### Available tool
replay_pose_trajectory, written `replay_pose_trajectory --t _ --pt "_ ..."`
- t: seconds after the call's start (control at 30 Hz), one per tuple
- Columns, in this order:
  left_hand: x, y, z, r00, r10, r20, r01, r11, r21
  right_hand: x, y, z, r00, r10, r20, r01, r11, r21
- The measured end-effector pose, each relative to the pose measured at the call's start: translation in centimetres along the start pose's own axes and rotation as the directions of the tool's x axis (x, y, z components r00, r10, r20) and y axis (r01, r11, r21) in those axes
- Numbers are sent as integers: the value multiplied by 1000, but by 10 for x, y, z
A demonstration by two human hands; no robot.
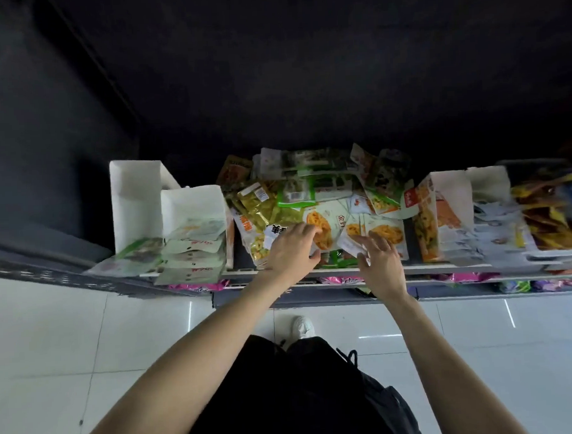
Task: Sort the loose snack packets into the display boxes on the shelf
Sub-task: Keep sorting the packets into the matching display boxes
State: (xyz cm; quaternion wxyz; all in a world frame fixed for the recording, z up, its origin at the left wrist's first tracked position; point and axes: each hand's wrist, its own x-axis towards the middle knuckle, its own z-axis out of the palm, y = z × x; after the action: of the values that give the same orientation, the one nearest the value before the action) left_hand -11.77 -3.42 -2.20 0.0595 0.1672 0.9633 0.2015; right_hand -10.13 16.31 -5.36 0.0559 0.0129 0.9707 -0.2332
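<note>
- Dark shop shelf (346, 272) carries everything; its pale front lip runs left to right under the wrists.
- Heap of loose glossy plastic snack packets (310, 196), green, yellow and white-and-orange, sits mid-shelf, spilling from the back to the front edge. Likely light, limp, slippery film; they would slide over each other, so pinch one by a flat sealed edge or corner, don't squeeze the belly.
- White cardboard display boxes (193, 221) stand toward the left end of the shelf, pale-green packets leaning out over the front edge. Thin card, probably tips if shoved.
- Printed orange-and-white display box (441, 210) toward the right end, partly filled; more stock beyond it, blurred.
- Left hand (292, 249) lies knuckles-up on a white packet with orange snack picture (324, 228) near the front edge, fingers curled over it; whether it truly grips, can't tell.
- Right hand (380, 258) just beside, fingers spread and relaxed, tips touching a similar packet (382, 234), holding nothing.
</note>
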Motion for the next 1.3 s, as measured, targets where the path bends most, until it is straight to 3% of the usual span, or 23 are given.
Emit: replay_pose_trajectory --t 0.07,0.2,0.37,0.6,0.77,0.9,0.97,1.17,1.23,1.3 --pt "21 0 19 993 -2 121 -15 991 135 5 16 5 991 4 137 9 996 -93" --pt "50 -4 48 968 -87 234 -13 918 395 19 26 11 937 -24 347 85 983 -162" --pt "69 -5 46 941 -180 287 17 871 491 23 26 11 926 -28 377 113 972 -206" --pt "62 2 39 967 -163 197 48 872 487 23 29 12 928 -33 371 110 976 -188" --pt "62 3 25 951 -223 215 100 877 470 18 21 -1 928 -41 369 121 973 -196" --pt "65 7 15 944 -267 195 215 944 251 19 24 2 931 -52 362 124 976 -178" --pt "64 8 8 949 -283 135 258 949 182 20 27 8 932 -46 359 120 975 -185" --pt "50 12 -20 973 -227 -46 231 942 242 20 33 18 934 -49 355 123 974 -188" --pt "43 13 -33 969 -219 -116 237 955 179 20 29 10 933 -49 357 93 990 -106" --pt "31 15 -52 953 -230 -195 251 964 91 17 18 -11 957 -35 290 -24 980 198"
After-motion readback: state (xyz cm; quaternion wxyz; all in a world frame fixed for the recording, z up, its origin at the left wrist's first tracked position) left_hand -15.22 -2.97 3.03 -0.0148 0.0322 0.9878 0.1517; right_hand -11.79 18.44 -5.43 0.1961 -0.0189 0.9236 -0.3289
